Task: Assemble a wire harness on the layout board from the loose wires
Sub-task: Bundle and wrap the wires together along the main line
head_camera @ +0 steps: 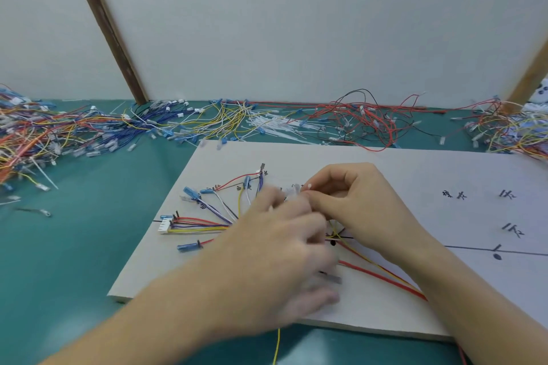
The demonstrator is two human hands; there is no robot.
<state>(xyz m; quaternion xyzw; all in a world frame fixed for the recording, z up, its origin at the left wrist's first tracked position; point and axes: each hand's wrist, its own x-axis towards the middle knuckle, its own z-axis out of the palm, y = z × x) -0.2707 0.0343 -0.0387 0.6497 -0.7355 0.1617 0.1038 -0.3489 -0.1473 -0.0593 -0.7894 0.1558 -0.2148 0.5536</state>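
Wire bundle [207, 224] lies on the layout board [415, 175], fanned out to the left w/ ends at their marks: white multi-pin connector [166, 224] at far left, blue-sleeved terminals [189, 246] above & below it, red and yellow leads [385, 274] running off right toward the near edge. Fan converges at a junction roughly mid-board, and that's where both hands meet.

Right hand [355, 201] sits just over the junction, thumb & forefinger pinched on something small and white [308, 187], prob. a cable tie, can't say for sure. Other fingers curled. Left hand [284, 249] is blurred; fingers bent down over the bundle just left of the junction, looks like it's pressing or gathering the wires, but whether it actually grips them I can't tell.

Key relation: bundle's long axis runs left-right across the board, junction directly under/between the fingertips, white piece crossing it from the far side. Right hand nearer the tie point; left nearer the fanned ends. Judging by this, step in hand is tying the trunk at the junction. Next move likely needs the wires held tight together while the tie is drawn.

Further out on the green table [74, 246]: heaps of loose wires [44, 133] at left, a spill of white cable ties [272, 124] at the back, red & black wires [364, 118] to the right of those.
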